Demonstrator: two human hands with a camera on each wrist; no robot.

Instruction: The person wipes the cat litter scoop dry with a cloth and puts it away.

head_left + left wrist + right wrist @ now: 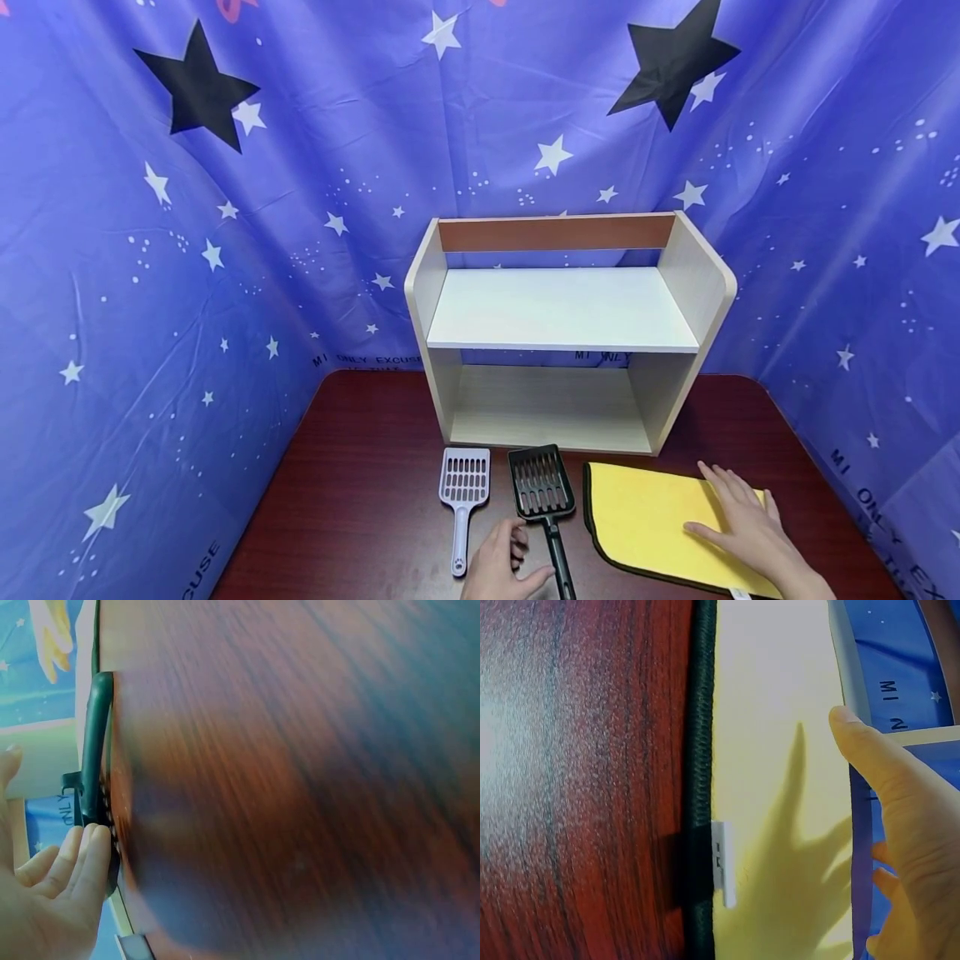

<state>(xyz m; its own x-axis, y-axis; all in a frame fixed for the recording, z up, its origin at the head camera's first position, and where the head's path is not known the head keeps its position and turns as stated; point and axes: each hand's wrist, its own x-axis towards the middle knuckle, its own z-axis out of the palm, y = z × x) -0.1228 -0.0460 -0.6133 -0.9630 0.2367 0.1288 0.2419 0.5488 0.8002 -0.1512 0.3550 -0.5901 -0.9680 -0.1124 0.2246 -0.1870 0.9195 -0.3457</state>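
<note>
A black slotted litter scoop [542,483] lies on the table, its handle toward me. Beside it is my left hand [501,562], thumb spread away from the fingers; in the left wrist view those fingertips [94,834] come up against the black scoop [94,742], and whether they touch is hard to tell. To the left lies a pale lavender litter scoop [465,485]. Over the right part of a folded yellow cloth [647,512] with dark edging hovers my right hand [750,529], fingers spread, its shadow falling on the cloth [772,690].
A two-tier shelf [562,308] with a white upper board stands at the back of the dark red table [337,500]. Blue star-patterned curtains [360,167] hang behind and on both sides. A small white tag [721,862] sticks out from the cloth's edge.
</note>
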